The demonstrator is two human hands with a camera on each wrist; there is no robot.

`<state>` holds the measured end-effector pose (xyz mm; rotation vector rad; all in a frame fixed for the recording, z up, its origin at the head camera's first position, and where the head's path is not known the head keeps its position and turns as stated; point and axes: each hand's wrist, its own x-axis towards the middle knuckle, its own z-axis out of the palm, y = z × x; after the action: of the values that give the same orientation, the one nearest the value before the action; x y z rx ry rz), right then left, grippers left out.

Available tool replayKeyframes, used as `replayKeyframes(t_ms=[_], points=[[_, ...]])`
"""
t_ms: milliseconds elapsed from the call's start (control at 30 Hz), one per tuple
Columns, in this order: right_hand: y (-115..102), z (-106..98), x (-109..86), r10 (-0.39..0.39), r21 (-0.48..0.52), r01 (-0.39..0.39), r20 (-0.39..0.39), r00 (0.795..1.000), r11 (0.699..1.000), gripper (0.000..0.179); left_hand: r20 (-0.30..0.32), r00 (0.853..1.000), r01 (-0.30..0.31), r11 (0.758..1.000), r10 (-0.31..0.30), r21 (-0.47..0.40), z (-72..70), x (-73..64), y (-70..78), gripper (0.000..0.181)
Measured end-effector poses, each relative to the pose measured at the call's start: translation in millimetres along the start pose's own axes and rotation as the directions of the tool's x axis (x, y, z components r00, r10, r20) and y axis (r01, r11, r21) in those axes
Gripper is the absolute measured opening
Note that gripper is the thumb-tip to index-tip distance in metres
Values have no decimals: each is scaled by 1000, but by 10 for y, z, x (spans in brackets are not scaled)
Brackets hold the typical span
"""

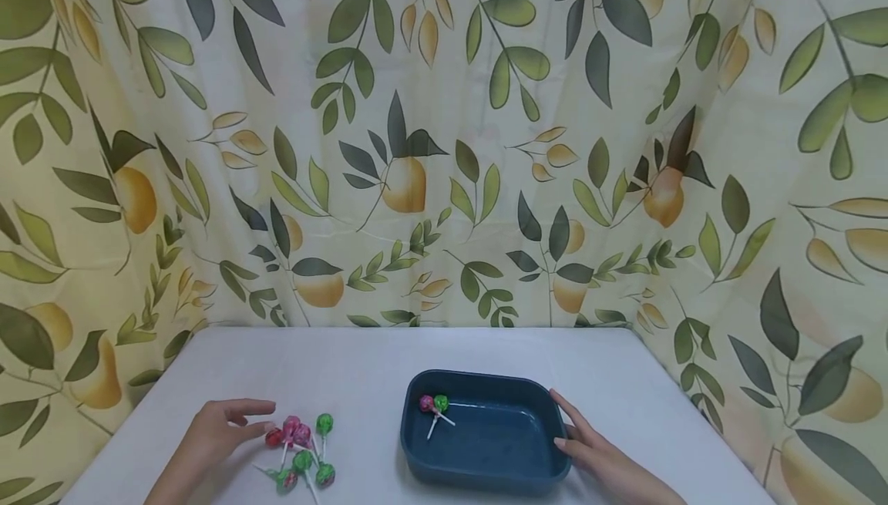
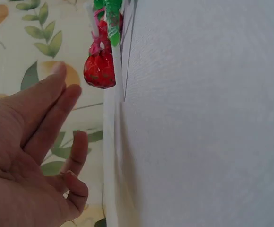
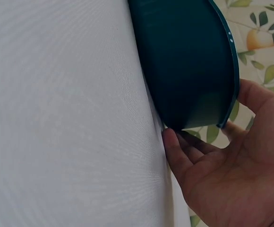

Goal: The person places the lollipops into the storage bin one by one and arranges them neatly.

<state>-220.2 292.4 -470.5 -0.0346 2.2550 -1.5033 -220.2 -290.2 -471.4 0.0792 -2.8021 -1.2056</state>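
In the head view my left hand (image 1: 220,432) reaches in from the left, thumb and forefinger apart beside a red lollipop (image 1: 274,437). It holds nothing; the left wrist view shows a gap between the fingers and the red lollipop (image 2: 99,71). Pink and green lollipops (image 1: 324,476) lie clustered just right of this hand, sticks crossing. A dark blue rectangular basin (image 1: 492,478) stands right of the cluster, with a pink lollipop (image 1: 426,403) and a green lollipop (image 1: 441,403) inside at its left. My right hand (image 1: 600,451) rests fingertips against the basin's right end, touching rim and wall.
A white cloth covers the table (image 1: 333,358). Behind it and along both sides hangs a curtain (image 1: 444,258) printed with leaves and fruit.
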Motion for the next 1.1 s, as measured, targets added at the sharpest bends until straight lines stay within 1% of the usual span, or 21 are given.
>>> replayKeyframes(t_ms=[167,267,367,467,567,600,633,733,800,867,967,1100], points=[[8,-3,-9,-16,0,16,18,1000,1000,81,41,997,73,996,-72,-44,20,2,-53,34],[6,-3,-10,-13,3,13,18,1000,1000,81,53,994,102,993,-98,-63,39,1,-55,37],[3,3,-7,-11,0,11,11,1000,1000,81,70,992,112,989,-105,-94,67,0,-56,37],[6,3,-7,-11,-4,11,7,1000,1000,80,99,992,84,990,-73,-116,106,-5,-63,34],[18,0,2,-12,-10,12,5,1000,1000,80,111,993,62,991,-49,-119,139,-6,-65,33],[23,-1,7,-12,-14,12,3,1000,1000,80,107,993,54,992,-43,-110,142,-9,-61,33],[27,0,16,-9,-17,9,-1,1000,1000,80,100,994,64,992,-53,-104,145,-8,-60,33],[43,-5,43,-7,-24,7,-4,1000,1000,80,78,996,59,994,-52,-90,150,0,-54,37],[49,-9,53,-5,-23,4,-6,1000,1000,80,73,997,36,996,-30,-84,158,12,-47,38],[52,-13,54,-5,-21,5,-7,1000,1000,79,72,997,-3,997,9,-74,165,19,-36,37],[51,-15,47,-4,-21,4,-7,1000,1000,80,74,997,-29,997,34,-70,178,25,-22,35],[35,-10,34,-4,-23,4,-4,1000,1000,80,61,998,-14,999,17,-49,191,24,-18,34]])
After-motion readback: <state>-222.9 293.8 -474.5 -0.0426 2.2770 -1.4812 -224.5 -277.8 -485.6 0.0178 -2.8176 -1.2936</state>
